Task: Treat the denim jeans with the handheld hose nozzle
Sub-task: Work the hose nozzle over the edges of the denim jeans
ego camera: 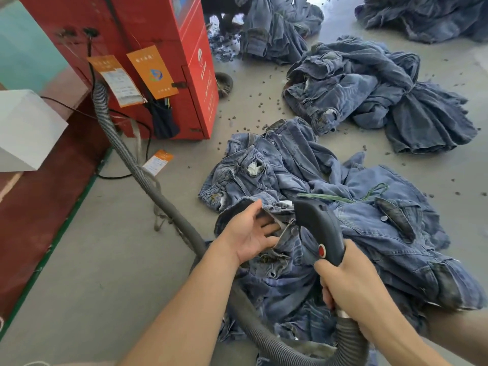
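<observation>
The right hand (351, 283) is clamped around the handle of the hose nozzle (318, 228), whose dark tip points toward twelve o'clock onto the waistband of the denim jeans (369, 233) heaped on the floor (105, 260). At nine o'clock from the tip, the left hand (250, 233) lies with fingers spread and relaxed, pressing into the open waistband, gripping nothing. The grey hose (148, 186) trails off toward ten o'clock to the red machine (148, 30). Risk, as I judge it: those fingers sit just beside the tip, so a discharge could catch them, and a taut hose could drag the nozzle off the cloth
</observation>
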The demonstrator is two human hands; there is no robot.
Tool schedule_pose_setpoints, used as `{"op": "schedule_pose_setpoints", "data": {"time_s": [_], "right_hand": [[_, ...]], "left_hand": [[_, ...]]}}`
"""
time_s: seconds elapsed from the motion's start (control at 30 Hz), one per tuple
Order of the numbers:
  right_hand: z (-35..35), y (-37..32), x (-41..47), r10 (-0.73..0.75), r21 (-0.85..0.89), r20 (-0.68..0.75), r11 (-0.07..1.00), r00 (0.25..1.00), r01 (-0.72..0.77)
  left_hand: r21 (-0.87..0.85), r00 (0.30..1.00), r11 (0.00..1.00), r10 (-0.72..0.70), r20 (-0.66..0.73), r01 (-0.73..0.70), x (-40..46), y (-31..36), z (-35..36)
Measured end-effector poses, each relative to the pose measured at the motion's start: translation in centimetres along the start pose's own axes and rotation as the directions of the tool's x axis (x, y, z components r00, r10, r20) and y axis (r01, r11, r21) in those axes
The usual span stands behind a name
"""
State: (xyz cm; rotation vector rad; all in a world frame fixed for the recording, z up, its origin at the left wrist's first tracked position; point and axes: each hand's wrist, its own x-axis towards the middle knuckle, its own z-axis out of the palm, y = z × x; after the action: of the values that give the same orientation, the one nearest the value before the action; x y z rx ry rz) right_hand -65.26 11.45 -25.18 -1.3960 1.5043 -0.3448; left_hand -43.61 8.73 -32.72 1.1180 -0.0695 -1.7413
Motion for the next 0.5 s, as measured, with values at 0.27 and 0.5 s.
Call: {"op": "schedule_pose_setpoints", "data": {"time_s": [0.27,0.5], "right_hand": [[-0.6,-0.9,-0.1,0.098,0.608,0.282,0.751,0.954,-0.257],[-0.4,0.2,-0.2,0.018,0.614,0.236,0.772,0.972,-0.164]], "left_hand": [[-0.017,1.0,1.0,-0.007,-0.003,0.007,0.2,0.0,0.5],[0.046,0.994,0.999,0.014,-0.112,-0.009,0.7,-0.1,0.2]]}}
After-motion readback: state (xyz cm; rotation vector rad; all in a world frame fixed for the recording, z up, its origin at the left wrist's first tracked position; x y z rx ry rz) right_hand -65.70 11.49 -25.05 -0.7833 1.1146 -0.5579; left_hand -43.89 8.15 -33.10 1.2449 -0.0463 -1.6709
